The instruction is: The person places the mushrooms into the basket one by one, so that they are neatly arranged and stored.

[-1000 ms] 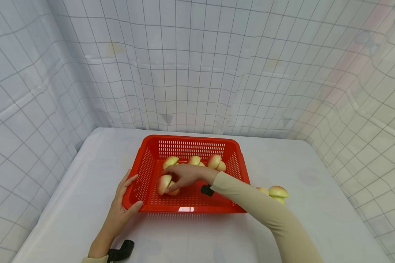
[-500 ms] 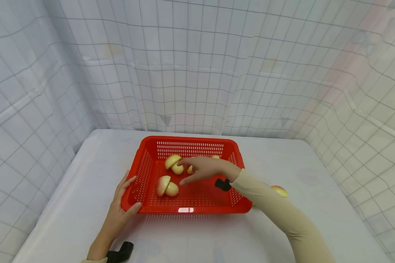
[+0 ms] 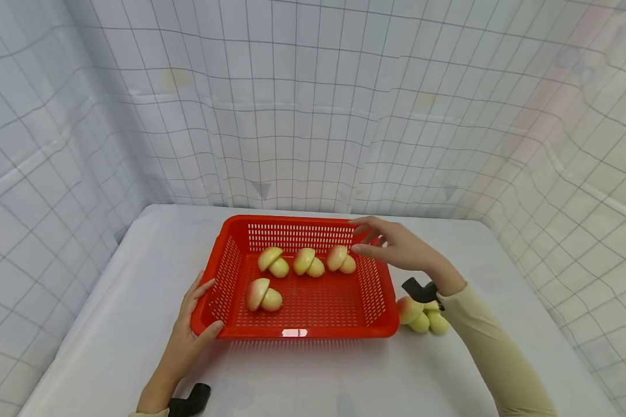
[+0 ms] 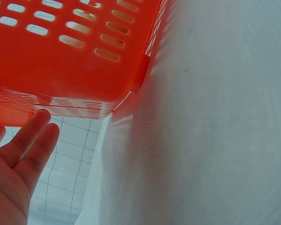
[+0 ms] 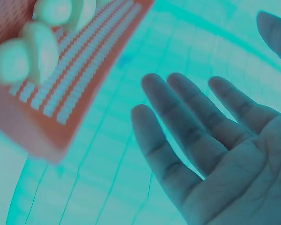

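Note:
My left hand (image 3: 184, 336) rests at the left front corner of a red plastic basket (image 3: 339, 332), its thumb and fingertips on the rim. In the left wrist view its fingers (image 4: 35, 140) are straight beside the basket wall. My right hand (image 3: 396, 243) is above the basket's right rim, holding nothing; the right wrist view shows its fingers (image 5: 187, 126) spread and slightly bent. Inside the basket lie mushroom-shaped pieces with yellow-pink caps: a back row of a left mushroom (image 3: 273, 262), middle mushroom (image 3: 309, 262) and right mushroom (image 3: 341, 259), plus a front-left mushroom (image 3: 263, 295).
Outside the basket's right side, more mushrooms (image 3: 417, 315) lie close together on the white-covered table (image 3: 302, 376), partly behind the right wrist's black camera mount (image 3: 419, 289). Grid-patterned white curtains (image 3: 313, 116) enclose the table at the back and sides.
The right hand has let go of the front-left mushroom and moved right, across the basket to above its right rim. The left hand stays at the basket's corner.

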A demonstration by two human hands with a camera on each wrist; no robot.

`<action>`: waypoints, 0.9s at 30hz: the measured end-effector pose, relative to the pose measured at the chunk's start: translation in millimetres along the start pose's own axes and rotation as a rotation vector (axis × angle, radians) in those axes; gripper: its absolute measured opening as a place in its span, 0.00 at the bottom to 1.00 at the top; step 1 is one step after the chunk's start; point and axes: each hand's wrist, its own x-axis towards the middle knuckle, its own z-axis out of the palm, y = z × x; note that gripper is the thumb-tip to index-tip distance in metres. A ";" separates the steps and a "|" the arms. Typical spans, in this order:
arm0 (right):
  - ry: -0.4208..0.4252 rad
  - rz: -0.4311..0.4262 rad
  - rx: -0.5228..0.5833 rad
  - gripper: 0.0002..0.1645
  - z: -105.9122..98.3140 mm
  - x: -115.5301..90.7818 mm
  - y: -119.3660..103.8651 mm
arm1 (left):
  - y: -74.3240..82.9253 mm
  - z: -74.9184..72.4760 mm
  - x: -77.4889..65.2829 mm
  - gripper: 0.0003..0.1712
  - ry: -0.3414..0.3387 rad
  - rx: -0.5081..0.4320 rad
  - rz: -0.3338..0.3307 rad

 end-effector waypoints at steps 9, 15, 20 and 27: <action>0.269 0.066 -0.012 0.27 -14.0 -52.6 31.4 | -0.7 -0.1 -0.2 0.40 -0.002 0.002 -0.003; 0.395 0.170 0.009 0.27 -12.4 -79.9 52.9 | -1.2 -0.4 -0.1 0.40 -0.001 0.001 0.003; 0.466 0.208 0.015 0.29 -9.4 -100.3 70.1 | -1.1 0.3 0.1 0.40 -0.002 -0.007 -0.004; 0.477 0.308 0.047 0.29 2.9 -128.8 90.0 | -1.0 0.5 0.0 0.40 0.002 0.000 -0.008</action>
